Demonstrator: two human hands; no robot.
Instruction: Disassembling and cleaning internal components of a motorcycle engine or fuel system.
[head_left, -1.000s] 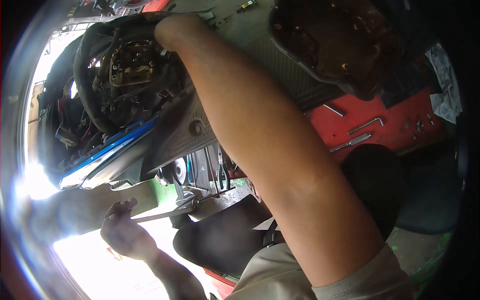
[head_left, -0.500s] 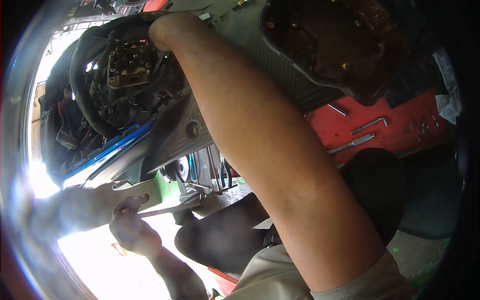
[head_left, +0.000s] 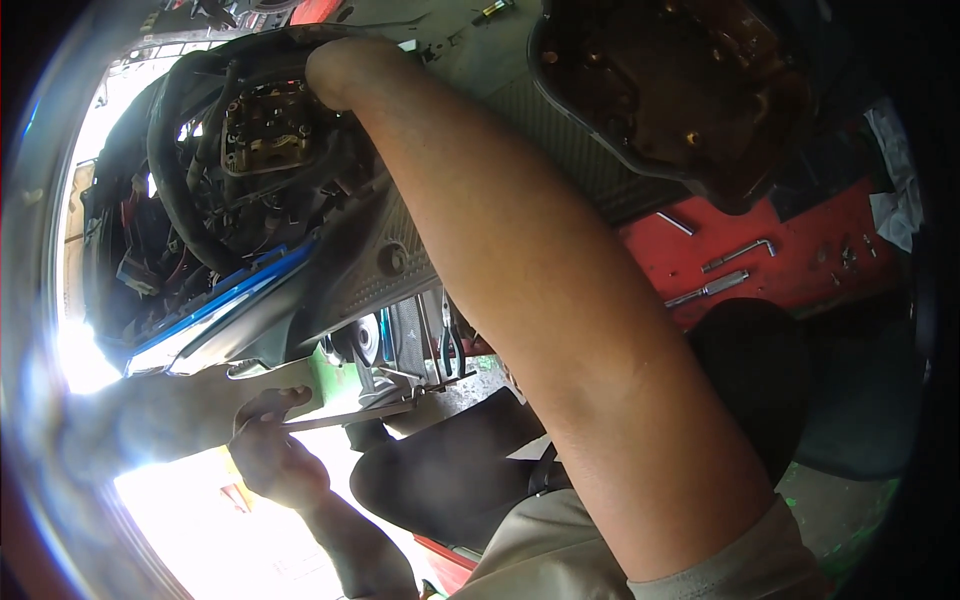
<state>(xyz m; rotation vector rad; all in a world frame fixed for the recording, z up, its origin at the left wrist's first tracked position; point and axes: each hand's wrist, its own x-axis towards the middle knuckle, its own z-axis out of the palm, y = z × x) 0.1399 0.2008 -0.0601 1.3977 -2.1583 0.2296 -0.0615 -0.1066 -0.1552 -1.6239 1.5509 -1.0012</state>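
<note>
My right arm crosses the view, and my right hand (head_left: 345, 72) is turned down beside the opened engine (head_left: 268, 135) of a scooter; its fingers are hidden behind the wrist. The engine's top is uncovered, with bolts and metal parts showing in a rectangular rim. At lower left, my left hand (head_left: 275, 455) is closed round one end of a long, thin metal bar tool (head_left: 355, 415). This tool points right, with a small stub at its far end, and stays apart from the engine.
A dark, oily cover (head_left: 665, 90) lies open side up on the ribbed footboard. A red surface (head_left: 650, 240) carries a hex-bend wrench (head_left: 740, 253), a ratchet handle (head_left: 708, 288) and small bolts. Pliers (head_left: 452, 340) hang near a T-shaped tool. A blue-edged body panel (head_left: 220, 295) borders the engine.
The whole scene has shifted slightly right in the view. My right hand stays beside the engine, and my left hand still holds the bar tool.
</note>
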